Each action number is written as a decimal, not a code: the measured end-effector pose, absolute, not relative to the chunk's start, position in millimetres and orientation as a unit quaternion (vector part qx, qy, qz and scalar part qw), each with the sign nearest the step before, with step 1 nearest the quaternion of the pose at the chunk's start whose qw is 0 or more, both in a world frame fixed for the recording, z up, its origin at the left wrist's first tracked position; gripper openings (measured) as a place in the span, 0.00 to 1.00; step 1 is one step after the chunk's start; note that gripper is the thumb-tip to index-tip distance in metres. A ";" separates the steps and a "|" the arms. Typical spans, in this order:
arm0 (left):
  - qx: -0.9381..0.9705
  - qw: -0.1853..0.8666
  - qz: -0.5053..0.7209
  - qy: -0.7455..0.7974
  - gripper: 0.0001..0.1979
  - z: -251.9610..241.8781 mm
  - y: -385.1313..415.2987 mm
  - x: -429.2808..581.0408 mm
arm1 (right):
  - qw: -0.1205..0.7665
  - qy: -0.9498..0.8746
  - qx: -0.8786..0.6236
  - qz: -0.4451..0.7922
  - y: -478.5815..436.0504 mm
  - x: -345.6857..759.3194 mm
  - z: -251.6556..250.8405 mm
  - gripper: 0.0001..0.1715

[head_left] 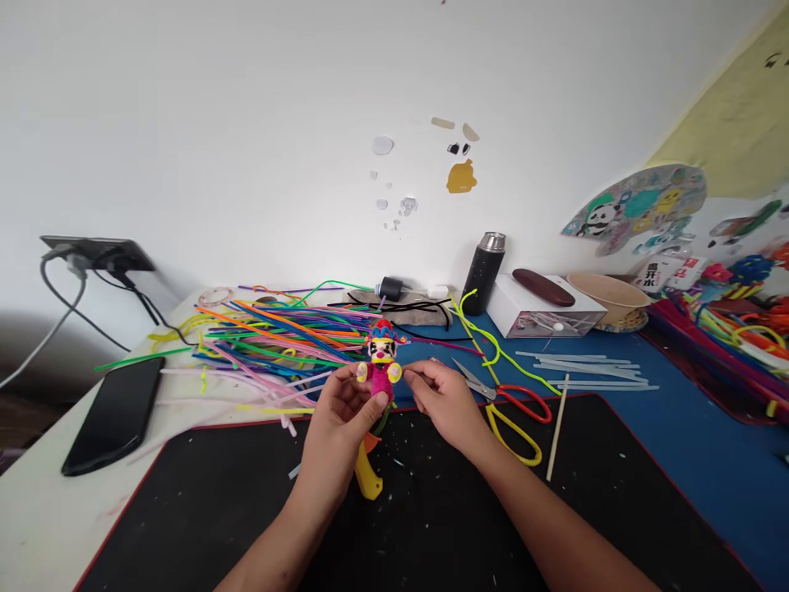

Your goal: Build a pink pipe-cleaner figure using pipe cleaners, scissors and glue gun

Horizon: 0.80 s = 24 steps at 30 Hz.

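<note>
A small fuzzy pipe-cleaner doll (380, 374) stands upright between my hands, with a pink body, pale yellow paws, a black-and-white face and a red-and-blue cap. My left hand (340, 411) grips its lower body, thumb across the front. My right hand (440, 399) is closed in a pinch at the edge of the doll's right-side paw; whether a small piece sits between those fingertips is hidden. Below the left hand lies a yellow-handled tool (368, 477), partly covered. Scissors (493, 390) with a red and a yellow handle lie open beside my right hand.
A black mat (234, 510) spreads under my arms. Behind are loose coloured pipe cleaners (289, 333). A phone (117, 415) lies left; a wooden stick (558, 427) and translucent glue sticks (592, 366) lie right. A black flask (484, 275) and white drawer box (530, 304) stand by the wall.
</note>
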<state>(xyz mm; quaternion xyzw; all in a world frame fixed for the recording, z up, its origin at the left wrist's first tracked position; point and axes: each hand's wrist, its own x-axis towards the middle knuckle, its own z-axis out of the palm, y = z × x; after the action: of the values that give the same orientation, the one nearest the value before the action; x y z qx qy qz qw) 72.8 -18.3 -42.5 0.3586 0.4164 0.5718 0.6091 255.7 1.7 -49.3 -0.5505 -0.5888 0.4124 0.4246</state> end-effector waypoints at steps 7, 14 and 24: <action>0.411 0.573 0.574 0.418 0.28 -45.1 -17.3 72.8 | 0.474 -0.474 -0.486 0.560 -8.5 241.3 -43.0 0.30; 0.442 0.549 0.577 0.414 0.28 -50.6 -16.2 72.7 | 0.491 -0.454 -0.453 0.590 -19.2 234.2 -50.2 0.29; 0.468 0.540 0.560 0.419 0.29 -49.3 -19.3 77.4 | 0.482 -0.449 -0.425 0.621 -22.4 238.3 -55.0 0.30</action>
<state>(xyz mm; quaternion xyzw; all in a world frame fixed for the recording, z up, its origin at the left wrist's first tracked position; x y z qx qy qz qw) 77.4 -19.3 -49.3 0.4678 0.4192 0.5599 0.5404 238.3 -22.4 -55.0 -0.4247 -0.4490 0.6208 0.4823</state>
